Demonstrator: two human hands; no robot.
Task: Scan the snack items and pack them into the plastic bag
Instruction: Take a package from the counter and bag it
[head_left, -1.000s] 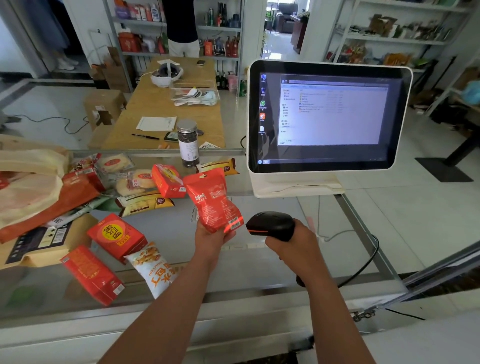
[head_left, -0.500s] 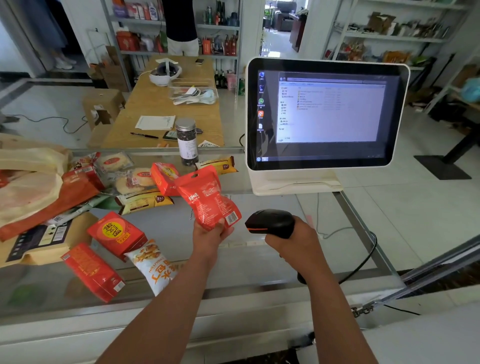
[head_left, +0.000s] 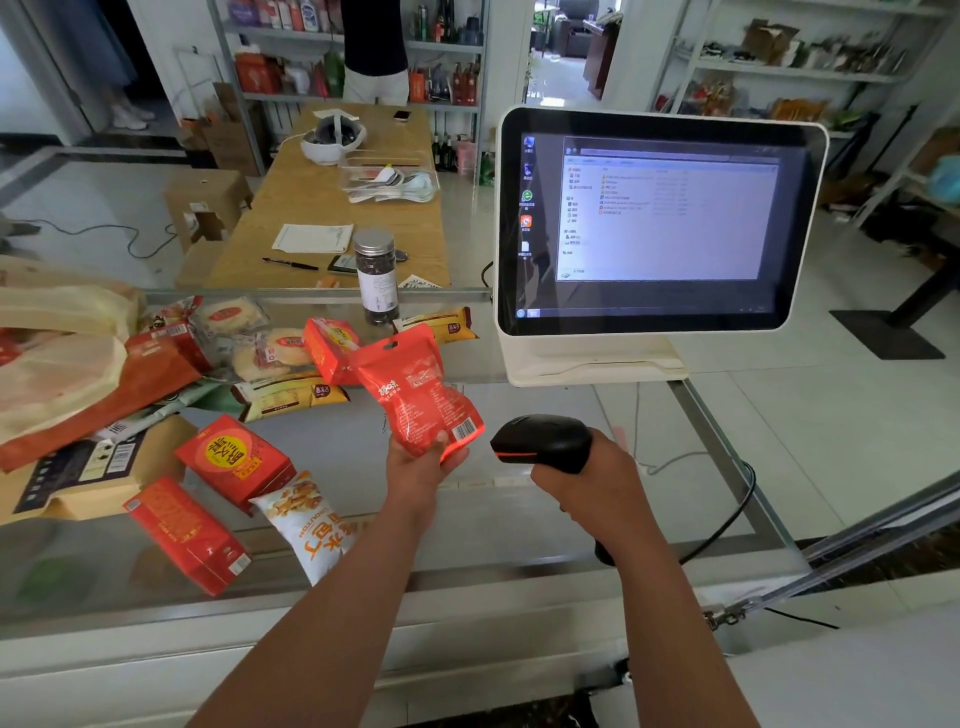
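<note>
Our left hand (head_left: 423, 467) grips the lower end of a glossy red plastic snack pouch (head_left: 410, 389), fingers curled beneath it and thumb on its face. Our right hand (head_left: 592, 483) is clenched round the handle of a black handheld barcode scanner (head_left: 543, 441).

We hold the pouch in the air above the glass-topped counter (head_left: 519, 519). It is tilted, and its white barcode label (head_left: 464, 430) sits at the lower right corner, just beside the scanner's nose. A red glow falls on the pouch edge below the label and on our fingertips.

We judge the step in hand to be the scan of this pouch. The glow appears to sit low, so the aim should be lifted until the light crosses every bar. The film is creased and shiny, so we advise pulling it flat and angling it slightly to avoid glare. The thumb should stay clear of the label.

The pale translucent plastic bag (head_left: 57, 364) lies at the counter's left end, well apart from the pouch. Packing will therefore call for a reach across the loose packets lying between.
</note>
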